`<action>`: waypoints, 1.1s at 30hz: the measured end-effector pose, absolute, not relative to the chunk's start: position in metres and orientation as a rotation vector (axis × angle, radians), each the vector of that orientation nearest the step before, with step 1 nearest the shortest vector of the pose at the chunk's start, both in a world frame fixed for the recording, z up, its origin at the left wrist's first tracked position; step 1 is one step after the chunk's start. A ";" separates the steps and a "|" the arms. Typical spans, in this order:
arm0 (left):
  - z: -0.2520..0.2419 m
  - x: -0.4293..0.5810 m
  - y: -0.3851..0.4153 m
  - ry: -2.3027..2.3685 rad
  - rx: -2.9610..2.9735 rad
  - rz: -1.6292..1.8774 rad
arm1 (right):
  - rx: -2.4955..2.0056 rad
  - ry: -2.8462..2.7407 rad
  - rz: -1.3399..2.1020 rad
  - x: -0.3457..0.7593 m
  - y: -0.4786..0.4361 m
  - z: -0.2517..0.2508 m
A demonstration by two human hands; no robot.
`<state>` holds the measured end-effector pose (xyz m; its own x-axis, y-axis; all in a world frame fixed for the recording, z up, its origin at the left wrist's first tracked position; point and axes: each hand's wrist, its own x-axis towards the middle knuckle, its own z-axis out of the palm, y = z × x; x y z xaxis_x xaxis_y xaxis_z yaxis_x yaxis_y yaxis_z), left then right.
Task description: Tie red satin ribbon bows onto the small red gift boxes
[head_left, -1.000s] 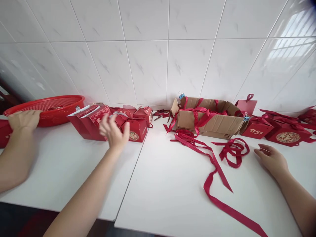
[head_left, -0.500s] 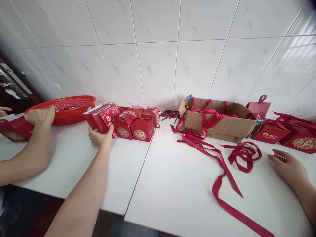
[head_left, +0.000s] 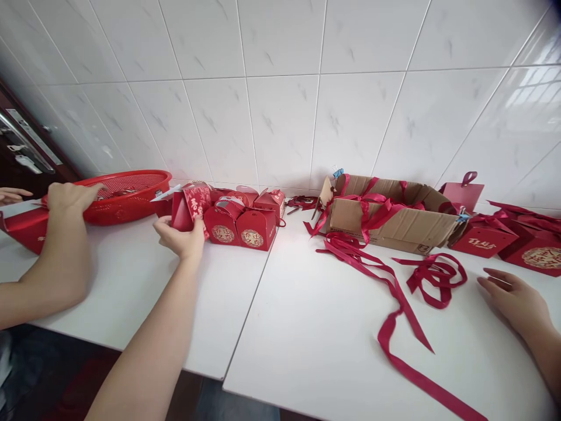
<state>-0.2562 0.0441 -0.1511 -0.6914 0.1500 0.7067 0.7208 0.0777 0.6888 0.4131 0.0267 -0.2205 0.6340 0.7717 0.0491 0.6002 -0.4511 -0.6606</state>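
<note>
My left hand (head_left: 182, 238) is closed around a red paper gift box (head_left: 183, 209) with an open top and a patterned side. Right beside it stand red gift boxes (head_left: 255, 228) with gold round emblems, a twisted cord across their tops. On the right, my right hand (head_left: 519, 295) rests over the white table, fingers stretched out and holding nothing. Nearest to it lies a loosely looped red ribbon (head_left: 442, 280). Longer ribbon strips (head_left: 394, 313) trail toward the table's front edge.
A cardboard box (head_left: 390, 231) with red ribbons stands by the tiled wall. Finished-looking red boxes (head_left: 484, 237) with ribbon tops are at far right. On the left, a co-worker's hand (head_left: 70, 199) is by a red plastic basket (head_left: 131, 213) and another red box (head_left: 24, 228).
The gift box in my left hand has turned and its panels have shifted. At the left, the co-worker's red box has moved further left. My right hand is nearly still.
</note>
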 end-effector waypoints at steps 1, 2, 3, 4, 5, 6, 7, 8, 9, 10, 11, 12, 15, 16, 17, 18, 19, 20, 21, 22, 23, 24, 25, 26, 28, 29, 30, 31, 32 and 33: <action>-0.141 -0.249 0.039 -1.837 -0.869 -1.642 | -2.177 -1.050 0.343 0.411 0.027 -0.220; -0.130 -0.241 0.034 -1.776 -0.906 -1.628 | -2.140 -1.026 0.346 0.410 0.026 -0.219; -0.120 -0.232 0.029 -1.616 -0.903 -1.609 | -2.098 -0.997 0.345 0.408 0.025 -0.217; -0.111 -0.221 0.024 -1.468 -0.961 -1.581 | -2.048 -0.967 0.338 0.406 0.024 -0.216; -0.103 -0.209 0.020 -1.316 -1.016 -1.576 | -2.008 -0.941 0.321 0.404 0.022 -0.215; -0.099 -0.196 0.017 -1.186 -1.076 -1.577 | -1.975 -0.915 0.292 0.403 0.021 -0.213; -0.097 -0.181 0.014 -1.091 -1.157 -1.567 | -1.945 -0.887 0.248 0.401 0.019 -0.211; -0.099 -0.165 0.010 -1.004 -1.240 -1.551 | -1.911 -0.857 0.189 0.398 0.018 -0.208; -0.103 -0.148 0.007 -0.902 -1.356 -1.527 | -1.871 -0.825 0.116 0.395 0.016 -0.205; -0.110 -0.132 0.004 -0.841 -1.525 -1.519 | -1.818 -0.818 0.052 0.390 0.015 -0.201; -0.118 -0.115 0.001 -0.792 -1.732 -1.488 | -1.755 -0.834 -0.004 0.384 0.014 -0.196; -0.127 -0.100 -0.002 -0.738 -1.905 -1.461 | -1.692 -0.872 -0.044 0.375 0.012 -0.191; -0.152 -0.067 -0.008 -0.587 -2.233 -1.418 | -1.509 -1.127 -0.019 0.337 0.004 -0.168; -0.158 -0.061 -0.008 -0.554 -2.302 -1.420 | -1.423 -1.286 0.035 0.321 0.000 -0.159; -0.162 -0.058 -0.008 -0.539 -2.353 -1.429 | -1.274 -1.579 0.108 0.305 -0.004 -0.150; -0.165 -0.056 -0.007 -0.536 -2.388 -1.446 | -1.163 -1.830 0.137 0.289 -0.008 -0.141; -0.167 -0.056 -0.006 -0.544 -2.411 -1.467 | -1.075 -2.029 0.141 0.274 -0.011 -0.133; -0.169 -0.057 -0.004 -0.552 -2.430 -1.490 | -0.989 -2.168 0.142 0.260 -0.015 -0.127; -0.170 -0.058 -0.003 -0.553 -2.452 -1.514 | -0.907 -2.269 0.154 0.248 -0.017 -0.123; -0.171 -0.059 -0.002 -0.544 -2.482 -1.535 | -0.822 -2.320 0.157 0.237 -0.019 -0.122; -0.172 -0.060 -0.002 -0.526 -2.521 -1.552 | -0.742 -2.319 0.142 0.229 -0.020 -0.123; -0.173 -0.060 -0.002 -0.503 -2.564 -1.566 | -0.666 -2.286 0.123 0.221 -0.021 -0.126; -0.174 -0.060 -0.003 -0.480 -2.608 -1.579 | -0.603 -2.234 0.109 0.216 -0.022 -0.131; -0.176 -0.060 -0.004 -0.453 -2.646 -1.591 | -0.552 -2.177 0.106 0.212 -0.024 -0.137; -0.178 -0.058 -0.006 -0.397 -2.713 -1.607 | -0.482 -2.096 0.130 0.207 -0.028 -0.149; -0.179 -0.057 -0.008 -0.370 -2.740 -1.610 | -0.462 -2.077 0.140 0.206 -0.031 -0.153; -0.179 -0.056 -0.010 -0.351 -2.760 -1.606 | -0.443 -2.069 0.142 0.205 -0.033 -0.157; -0.178 -0.056 -0.012 -0.341 -2.772 -1.591 | -0.423 -2.068 0.136 0.205 -0.035 -0.160; -0.176 -0.055 -0.015 -0.343 -2.775 -1.574 | -0.402 -2.068 0.123 0.205 -0.037 -0.162; -0.174 -0.054 -0.017 -0.356 -2.770 -1.562 | -0.386 -2.070 0.110 0.205 -0.038 -0.163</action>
<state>-0.0538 -0.0174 -0.1737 0.4991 0.2209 0.8379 0.1645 -0.9735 0.1587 0.2047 -0.0376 -0.1630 -0.4615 0.3169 0.8286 0.2269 0.9451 -0.2350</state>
